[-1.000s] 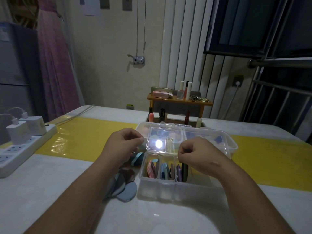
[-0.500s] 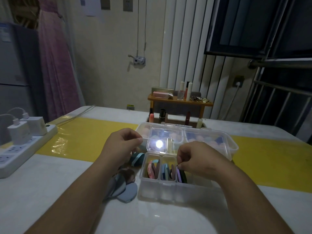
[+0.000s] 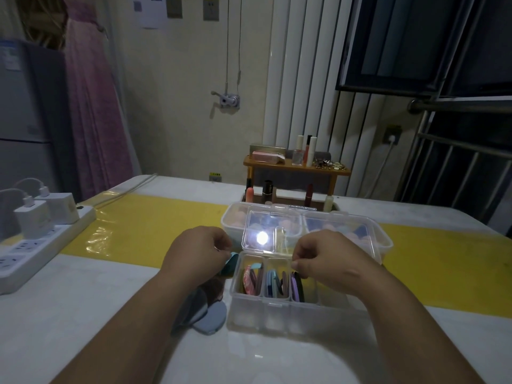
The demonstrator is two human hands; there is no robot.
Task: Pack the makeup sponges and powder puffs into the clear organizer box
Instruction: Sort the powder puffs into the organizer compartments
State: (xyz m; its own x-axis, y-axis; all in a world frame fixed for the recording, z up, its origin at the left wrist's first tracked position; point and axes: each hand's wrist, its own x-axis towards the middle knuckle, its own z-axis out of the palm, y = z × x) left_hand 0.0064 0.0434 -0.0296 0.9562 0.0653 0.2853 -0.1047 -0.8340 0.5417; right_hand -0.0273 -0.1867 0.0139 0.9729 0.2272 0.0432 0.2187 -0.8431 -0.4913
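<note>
Clear lid [image 3: 273,231] overhangs the organizer box [image 3: 277,314]; left hand [image 3: 198,253], right hand [image 3: 329,259] curled, grip unclear; loose puffs [image 3: 210,318] beside.

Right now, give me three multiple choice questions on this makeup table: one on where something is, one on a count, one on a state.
1. Where do the loose puffs lie?
A. on the table, left of the box
B. on the wooden shelf
C. on the floor

2. How many white chargers sit in the power strip?
A. one
B. two
C. four

3. How is the box's lid?
A. shut
B. raised open
C. taken off and laid on the floor

Answers:
1 A, they lie flat on the table beside the box's left side.
2 B, two white plugs stand side by side in the strip.
3 B, the lid tilts up and the front compartments are uncovered.
</note>
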